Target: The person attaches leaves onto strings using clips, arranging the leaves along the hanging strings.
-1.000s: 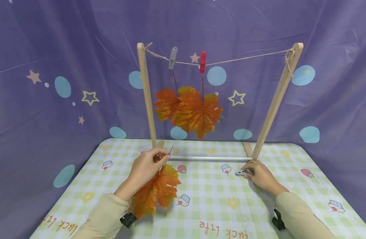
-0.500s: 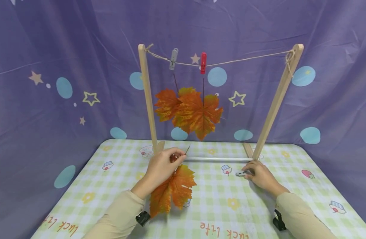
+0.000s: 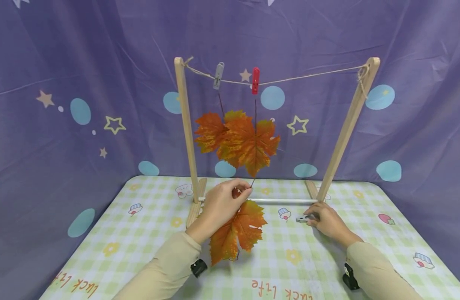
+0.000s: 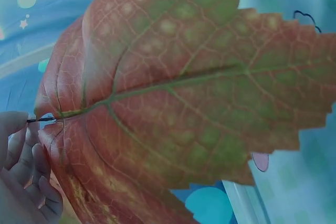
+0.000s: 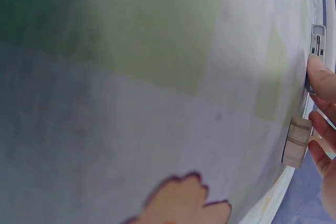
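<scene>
My left hand (image 3: 223, 204) pinches the thin stem of an orange maple leaf (image 3: 239, 233), which hangs down over the table in front of the frame. In the left wrist view the leaf's veined underside (image 4: 173, 93) fills most of the picture. Near the foot of the right post, my right hand (image 3: 329, 220) holds a grey clothespin (image 3: 302, 218) low at the table. Two more maple leaves (image 3: 255, 143) hang overlapping from a string (image 3: 301, 77) by their stems, one under a grey clothespin (image 3: 218, 76), the other under a red clothespin (image 3: 255, 81).
Two wooden posts (image 3: 346, 133) hold up the string, with a white crossbar (image 3: 286, 201) low between them. A wooden foot end (image 5: 297, 142) shows beside the right fingers. The checked tablecloth (image 3: 139, 250) spreads in front; a purple curtain (image 3: 102, 54) hangs behind.
My left hand has moved right and slightly up, carrying the maple leaf toward the middle of the frame. The right hand stays in place with the grey clothespin.
</scene>
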A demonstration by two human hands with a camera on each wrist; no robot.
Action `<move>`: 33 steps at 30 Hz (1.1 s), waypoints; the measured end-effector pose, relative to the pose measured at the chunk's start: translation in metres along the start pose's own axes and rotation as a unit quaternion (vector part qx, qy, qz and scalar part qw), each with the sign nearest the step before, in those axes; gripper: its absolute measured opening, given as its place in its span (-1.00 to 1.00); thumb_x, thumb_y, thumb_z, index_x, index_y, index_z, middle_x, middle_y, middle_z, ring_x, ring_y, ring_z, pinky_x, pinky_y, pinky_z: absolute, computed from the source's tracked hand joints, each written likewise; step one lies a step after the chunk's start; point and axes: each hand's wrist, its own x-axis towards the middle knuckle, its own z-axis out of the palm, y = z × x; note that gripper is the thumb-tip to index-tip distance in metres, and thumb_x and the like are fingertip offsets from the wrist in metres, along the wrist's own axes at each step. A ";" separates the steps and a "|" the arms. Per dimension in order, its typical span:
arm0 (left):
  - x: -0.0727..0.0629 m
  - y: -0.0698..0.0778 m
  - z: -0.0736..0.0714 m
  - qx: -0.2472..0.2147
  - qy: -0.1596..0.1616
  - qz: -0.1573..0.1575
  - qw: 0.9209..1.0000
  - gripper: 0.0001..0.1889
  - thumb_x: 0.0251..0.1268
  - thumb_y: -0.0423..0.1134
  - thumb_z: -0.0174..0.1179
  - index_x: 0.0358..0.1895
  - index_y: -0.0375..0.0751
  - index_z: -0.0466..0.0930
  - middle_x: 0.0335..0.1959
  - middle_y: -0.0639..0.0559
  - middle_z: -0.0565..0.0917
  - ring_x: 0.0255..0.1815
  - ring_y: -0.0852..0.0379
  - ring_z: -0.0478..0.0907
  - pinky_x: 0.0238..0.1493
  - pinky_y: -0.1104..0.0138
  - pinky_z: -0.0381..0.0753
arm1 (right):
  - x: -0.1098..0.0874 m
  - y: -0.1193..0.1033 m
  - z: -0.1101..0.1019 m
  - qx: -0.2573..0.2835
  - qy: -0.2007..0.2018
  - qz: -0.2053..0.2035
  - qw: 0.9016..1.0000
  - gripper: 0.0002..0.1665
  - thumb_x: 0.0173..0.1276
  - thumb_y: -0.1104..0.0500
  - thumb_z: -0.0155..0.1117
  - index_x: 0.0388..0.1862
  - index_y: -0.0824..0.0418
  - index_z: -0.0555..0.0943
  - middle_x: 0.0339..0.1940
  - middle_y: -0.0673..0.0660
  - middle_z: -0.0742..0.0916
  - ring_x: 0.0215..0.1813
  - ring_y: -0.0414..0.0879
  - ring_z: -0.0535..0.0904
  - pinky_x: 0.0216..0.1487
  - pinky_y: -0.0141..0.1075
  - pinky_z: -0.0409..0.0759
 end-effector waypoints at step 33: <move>0.050 0.052 0.016 -0.009 0.049 0.073 0.996 -0.83 0.41 0.01 0.22 -0.10 0.09 0.70 -0.33 0.30 0.68 -0.43 0.36 0.46 -0.52 0.44 0.38 | 0.000 0.001 0.000 -0.024 0.016 -0.048 0.998 -0.72 0.10 0.30 0.55 -0.18 0.13 0.73 -0.14 0.06 0.71 -0.09 0.06 0.60 -0.04 0.02 0.56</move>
